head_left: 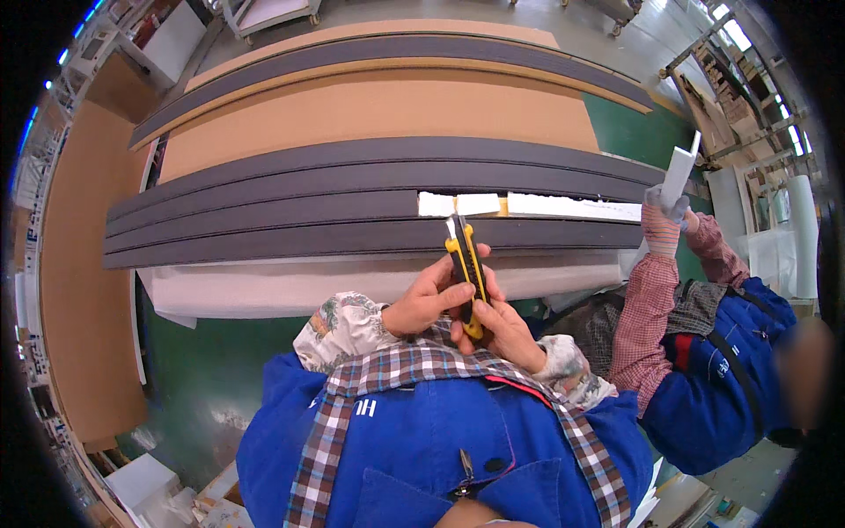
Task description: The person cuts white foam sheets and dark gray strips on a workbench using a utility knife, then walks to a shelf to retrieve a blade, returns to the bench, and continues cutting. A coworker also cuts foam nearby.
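Observation:
A yellow and black utility knife [467, 275] is held upright in front of my chest, its tip pointing away from me. My left hand [433, 297] grips it from the left side, thumb lying against the handle. Around its lower end closes my right hand [506, 327]. Just beyond the knife tip, white foam pieces [482, 204] sit in a row in a slot between long dark grey panels [264, 218]. A longer white foam strip [572, 207] continues to the right, with yellowish gaps between the pieces.
A co-worker in blue stands at the right; their gloved hand [662, 216] holds up a white strip [678, 176]. White foam sheeting [370, 280] lies under the panels' near edge. Cardboard [378, 110] and another dark panel [396, 48] lie beyond. A tall brown board [92, 255] stands left.

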{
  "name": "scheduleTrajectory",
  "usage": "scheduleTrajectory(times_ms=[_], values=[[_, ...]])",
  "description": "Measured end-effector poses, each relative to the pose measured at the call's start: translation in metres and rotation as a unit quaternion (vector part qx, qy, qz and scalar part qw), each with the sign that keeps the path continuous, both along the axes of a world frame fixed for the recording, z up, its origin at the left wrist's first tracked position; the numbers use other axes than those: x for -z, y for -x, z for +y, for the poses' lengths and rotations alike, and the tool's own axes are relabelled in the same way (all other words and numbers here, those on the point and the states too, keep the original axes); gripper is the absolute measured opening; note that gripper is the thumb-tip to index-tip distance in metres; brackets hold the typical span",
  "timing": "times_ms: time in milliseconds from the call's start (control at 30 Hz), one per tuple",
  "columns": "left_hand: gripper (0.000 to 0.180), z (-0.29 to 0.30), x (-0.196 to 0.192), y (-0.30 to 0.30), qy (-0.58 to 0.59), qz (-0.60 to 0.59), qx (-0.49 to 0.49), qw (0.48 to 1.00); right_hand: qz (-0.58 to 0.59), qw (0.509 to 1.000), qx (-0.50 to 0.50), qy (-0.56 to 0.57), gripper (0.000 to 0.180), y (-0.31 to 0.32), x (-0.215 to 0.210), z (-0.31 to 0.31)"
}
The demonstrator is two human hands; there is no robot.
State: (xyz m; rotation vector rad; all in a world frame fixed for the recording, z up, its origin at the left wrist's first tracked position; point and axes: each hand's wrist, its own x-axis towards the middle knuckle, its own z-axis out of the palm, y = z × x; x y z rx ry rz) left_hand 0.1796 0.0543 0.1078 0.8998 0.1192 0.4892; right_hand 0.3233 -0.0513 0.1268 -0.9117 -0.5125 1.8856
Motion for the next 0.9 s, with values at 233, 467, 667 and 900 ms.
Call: scheduleTrajectory(times_ms=[233, 467, 667, 900], values=[[0.048, -0.003, 0.02, -0.028, 0.105, -0.022, -0.104, 0.989, 0.129, 0.991, 0.025, 0.012, 0.028, -0.009, 0.015, 0.012], [0.044, 0.003, 0.03, -0.044, 0.173, 0.013, -0.118, 0.978, 0.144, 0.983, 0.097, 0.066, 0.035, -0.014, 0.022, 0.023], [0.042, 0.011, 0.028, -0.063, 0.164, 0.037, -0.172, 0.971, 0.063, 0.991, 0.122, 0.01, 0.037, -0.029, 0.027, 0.027], [0.042, 0.008, 0.029, -0.074, 0.101, 0.044, -0.201, 0.973, -0.037, 0.987, 0.153, -0.014, 0.03, -0.03, 0.035, 0.03]])
